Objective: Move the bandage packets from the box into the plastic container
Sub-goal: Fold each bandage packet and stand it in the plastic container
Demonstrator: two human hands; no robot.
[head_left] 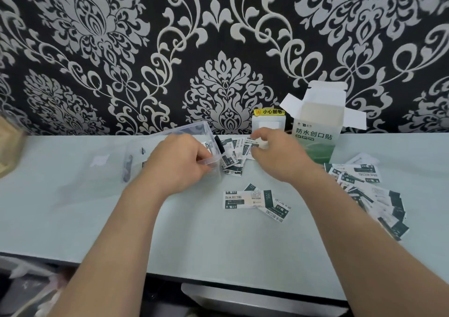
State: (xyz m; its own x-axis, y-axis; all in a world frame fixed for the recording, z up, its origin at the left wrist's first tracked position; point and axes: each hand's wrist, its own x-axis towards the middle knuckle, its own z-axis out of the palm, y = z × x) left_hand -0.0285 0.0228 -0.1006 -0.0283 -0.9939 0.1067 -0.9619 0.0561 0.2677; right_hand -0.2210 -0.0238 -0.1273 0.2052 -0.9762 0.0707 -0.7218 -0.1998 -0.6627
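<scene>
The clear plastic container lies tipped on its side on the pale table, its opening facing right. My left hand grips the container's rim at the opening. A small heap of white-and-green bandage packets lies just outside that opening. My right hand pinches a packet at the heap's far right edge. The open green-and-white bandage box stands upright behind my right hand. Two or three loose packets lie nearer me, and a fanned pile of several packets lies at the right.
A white wall socket with a yellow warning label sits at the wall behind the heap. The patterned black-and-white wall rises right behind the table. A wicker object is at the far left edge. A white bin is below the table's front edge.
</scene>
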